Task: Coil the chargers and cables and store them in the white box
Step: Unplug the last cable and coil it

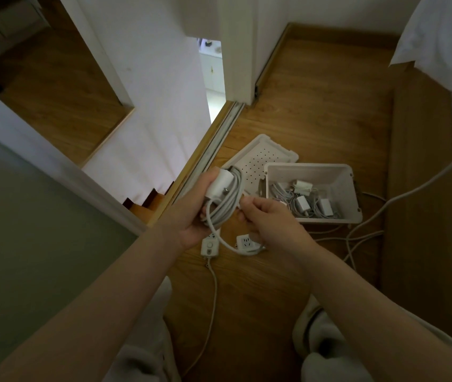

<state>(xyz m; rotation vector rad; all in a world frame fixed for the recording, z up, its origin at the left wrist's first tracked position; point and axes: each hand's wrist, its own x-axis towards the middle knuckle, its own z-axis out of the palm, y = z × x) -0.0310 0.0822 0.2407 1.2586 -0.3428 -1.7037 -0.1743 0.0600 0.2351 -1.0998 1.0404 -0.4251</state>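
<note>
My left hand (191,213) grips a white charger brick (220,184) with its grey cable (226,201) wound in loops beside it. My right hand (270,220) pinches the loose end of that cable just right of the coil; one loop hangs down below the hands. The white box (354,194) stands open on the wooden floor to the right, with several coiled chargers and cables (306,201) inside.
The box's perforated white lid (263,158) lies behind the box. Two white power strips (210,246) (245,242) lie on the floor under my hands, with white cords (368,219) trailing right. A sliding-door track (211,150) runs at left; bed linen (439,45) hangs at top right.
</note>
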